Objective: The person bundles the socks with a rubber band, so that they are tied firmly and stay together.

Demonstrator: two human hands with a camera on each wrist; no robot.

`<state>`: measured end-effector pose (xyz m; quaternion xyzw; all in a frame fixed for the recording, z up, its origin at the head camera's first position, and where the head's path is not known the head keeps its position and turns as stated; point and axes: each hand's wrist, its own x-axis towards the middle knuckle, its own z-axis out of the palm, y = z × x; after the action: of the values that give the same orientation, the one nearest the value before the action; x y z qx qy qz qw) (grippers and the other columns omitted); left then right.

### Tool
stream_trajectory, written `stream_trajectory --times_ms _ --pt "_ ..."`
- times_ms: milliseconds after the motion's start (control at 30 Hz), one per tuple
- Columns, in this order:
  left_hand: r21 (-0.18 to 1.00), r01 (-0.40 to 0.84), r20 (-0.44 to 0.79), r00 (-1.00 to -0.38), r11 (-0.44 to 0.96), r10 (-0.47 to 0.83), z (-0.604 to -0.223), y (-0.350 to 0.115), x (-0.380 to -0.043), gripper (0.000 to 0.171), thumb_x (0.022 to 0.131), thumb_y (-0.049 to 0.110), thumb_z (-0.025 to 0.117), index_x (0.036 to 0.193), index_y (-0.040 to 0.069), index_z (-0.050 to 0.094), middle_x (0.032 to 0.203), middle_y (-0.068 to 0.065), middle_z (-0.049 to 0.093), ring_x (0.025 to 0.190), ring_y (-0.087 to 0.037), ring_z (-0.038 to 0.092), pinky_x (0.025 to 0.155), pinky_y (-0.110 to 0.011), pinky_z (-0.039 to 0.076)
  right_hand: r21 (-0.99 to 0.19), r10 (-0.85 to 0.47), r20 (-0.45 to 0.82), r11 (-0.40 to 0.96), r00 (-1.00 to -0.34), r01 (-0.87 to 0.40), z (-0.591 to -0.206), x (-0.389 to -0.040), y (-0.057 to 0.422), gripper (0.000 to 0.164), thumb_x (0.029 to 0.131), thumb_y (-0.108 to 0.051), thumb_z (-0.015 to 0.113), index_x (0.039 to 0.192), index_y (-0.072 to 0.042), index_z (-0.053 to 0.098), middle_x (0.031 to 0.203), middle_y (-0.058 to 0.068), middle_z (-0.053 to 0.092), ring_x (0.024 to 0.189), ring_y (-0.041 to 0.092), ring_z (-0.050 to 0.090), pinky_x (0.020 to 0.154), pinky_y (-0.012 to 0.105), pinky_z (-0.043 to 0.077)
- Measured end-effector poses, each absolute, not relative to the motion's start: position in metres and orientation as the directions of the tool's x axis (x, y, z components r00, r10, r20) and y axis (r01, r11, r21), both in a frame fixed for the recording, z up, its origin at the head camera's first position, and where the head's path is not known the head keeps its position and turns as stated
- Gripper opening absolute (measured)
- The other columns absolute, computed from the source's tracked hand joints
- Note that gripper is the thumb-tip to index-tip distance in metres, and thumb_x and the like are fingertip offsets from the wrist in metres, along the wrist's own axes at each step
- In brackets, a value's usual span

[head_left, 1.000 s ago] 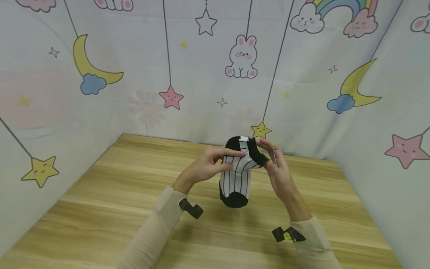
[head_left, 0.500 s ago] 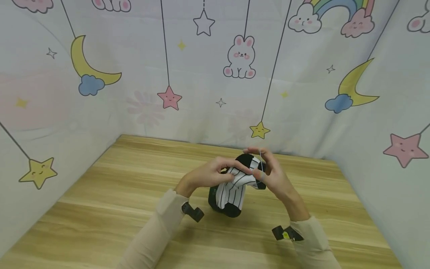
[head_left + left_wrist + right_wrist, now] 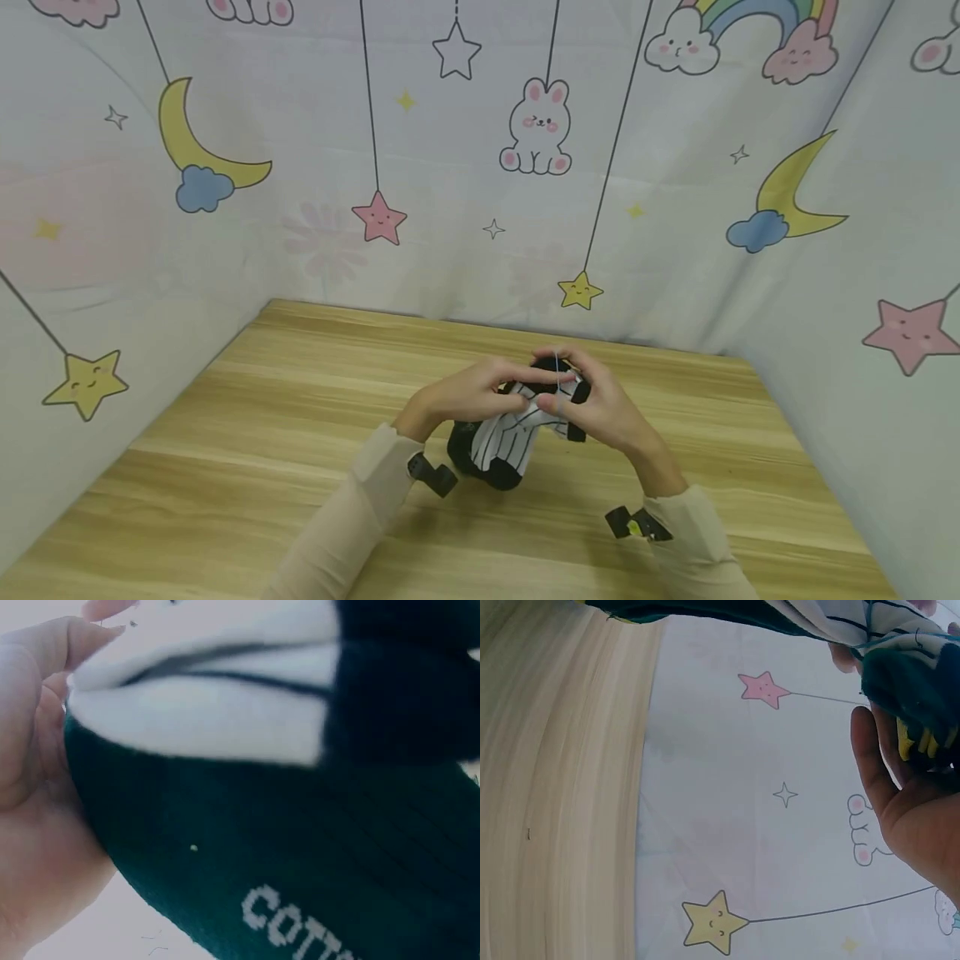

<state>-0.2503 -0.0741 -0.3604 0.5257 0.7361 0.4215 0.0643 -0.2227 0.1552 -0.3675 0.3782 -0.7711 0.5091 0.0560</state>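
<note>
Striped white socks (image 3: 510, 446) with black and dark green ends hang bunched between both hands over the table. My left hand (image 3: 476, 393) pinches their gathered middle between thumb and fingers. Across that middle, my right hand (image 3: 603, 408) holds a thin pale rubber band (image 3: 557, 363) stretched between thumb and fingers, its fingertips close to the left ones. In the left wrist view, a dark green part of the socks (image 3: 187, 802) with white letters fills much of the picture. Dark green and yellow show on the sock end (image 3: 907, 690) by the right palm in the right wrist view.
A wood-grain table (image 3: 262, 467) lies under the hands. White cloth walls (image 3: 450, 275) printed with stars, moons and rabbits enclose it at the back and sides. A small dark camera sits on each wrist.
The socks have come lower and tilted, their lower end swinging left. My right hand has moved left over the sock end, bringing the rubber band across it near the left fingers.
</note>
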Motion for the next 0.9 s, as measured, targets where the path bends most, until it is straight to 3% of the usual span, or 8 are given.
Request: stream_trajectory --times_ms 133,200,267,367,533,633,767,900 --pt "0.679 0.727 0.359 -0.452 0.104 0.817 -0.3612 -0.0766 -0.2521 0.063 0.094 0.007 0.05 0.154 0.024 0.042 0.136 0.008 0.058 0.065 -0.007 0.043 0.067 -0.025 0.042 -0.761 -0.533 0.469 0.161 -0.705 -0.628 -0.3695 -0.2229 0.1546 0.048 0.095 -0.006 0.068 0.14 -0.007 0.053 0.142 0.011 0.052 0.113 0.019 0.06 0.089 0.03 0.052" --pt "0.677 0.729 0.366 -0.457 0.105 0.81 -0.3616 -0.0776 -0.2535 0.066 0.094 0.007 0.051 0.156 0.025 0.037 0.152 0.008 0.044 0.077 -0.008 0.05 0.072 -0.026 0.045 -0.773 -0.532 0.467 0.142 -0.706 -0.618 -0.3708 -0.2227 0.1544 0.045 0.095 -0.001 0.066 0.138 -0.005 0.054 0.135 0.015 0.056 0.101 0.019 0.064 0.079 0.031 0.056" --pt "0.67 0.735 0.378 -0.458 0.104 0.805 -0.3615 -0.0788 -0.2545 0.068 0.094 0.008 0.052 0.157 0.025 0.034 0.155 0.007 0.041 0.082 -0.009 0.052 0.074 -0.028 0.045 -0.773 -0.519 0.472 0.144 -0.712 -0.618 -0.372 -0.2224 0.1539 0.041 0.095 0.0 0.065 0.135 -0.005 0.055 0.126 0.017 0.059 0.089 0.019 0.065 0.07 0.031 0.056" --pt "0.636 0.763 0.398 -0.454 0.117 0.797 -0.3603 -0.0804 -0.2556 0.071 0.094 0.01 0.053 0.159 0.025 0.028 0.158 0.006 0.036 0.093 -0.011 0.053 0.08 -0.031 0.046 -0.766 -0.48 0.489 0.163 -0.729 -0.621 -0.3735 -0.2226 0.153 0.037 0.095 0.0 0.066 0.131 -0.004 0.058 0.109 0.018 0.063 0.077 0.019 0.065 0.062 0.032 0.056" --pt "0.599 0.789 0.433 -0.459 0.133 0.776 -0.3578 -0.0819 -0.2565 0.073 0.099 0.018 0.058 0.161 0.027 0.021 0.16 0.002 0.033 0.109 -0.014 0.056 0.094 -0.036 0.048 -0.769 -0.397 0.515 0.176 -0.759 -0.614 -0.3723 -0.2239 0.1525 0.03 0.094 0.0 0.067 0.124 0.0 0.065 0.108 0.019 0.067 0.077 0.018 0.069 0.062 0.031 0.057" --pt "0.601 0.786 0.451 -0.485 0.148 0.749 -0.3569 -0.0827 -0.2558 0.078 0.099 0.021 0.062 0.161 0.032 0.016 0.154 -0.004 0.044 0.116 -0.014 0.059 0.099 -0.037 0.047 -0.778 -0.344 0.519 0.189 -0.782 -0.599 -0.3701 -0.2244 0.1536 0.024 0.094 -0.001 0.068 0.118 0.002 0.067 0.104 0.019 0.066 0.075 0.017 0.069 0.06 0.03 0.057" --pt "0.582 0.795 0.465 -0.496 0.168 0.734 -0.3551 -0.0828 -0.2534 0.085 0.097 0.022 0.066 0.161 0.036 0.013 0.151 -0.007 0.047 0.127 -0.019 0.056 0.103 -0.04 0.046 -0.789 -0.28 0.516 0.213 -0.81 -0.576 -0.368 -0.2262 0.1566 0.021 0.095 -0.004 0.067 0.115 0.003 0.068 0.103 0.019 0.065 0.073 0.015 0.067 0.059 0.029 0.057" --pt "0.572 0.802 0.471 -0.495 0.175 0.73 -0.3523 -0.0845 -0.25 0.089 0.095 0.021 0.068 0.161 0.035 0.01 0.159 -0.004 0.035 0.134 -0.023 0.05 0.107 -0.047 0.041 -0.827 -0.203 0.485 0.209 -0.851 -0.521 -0.3664 -0.2287 0.1588 0.022 0.096 -0.009 0.067 0.115 0.003 0.067 0.104 0.015 0.064 0.075 0.013 0.065 0.061 0.027 0.056"
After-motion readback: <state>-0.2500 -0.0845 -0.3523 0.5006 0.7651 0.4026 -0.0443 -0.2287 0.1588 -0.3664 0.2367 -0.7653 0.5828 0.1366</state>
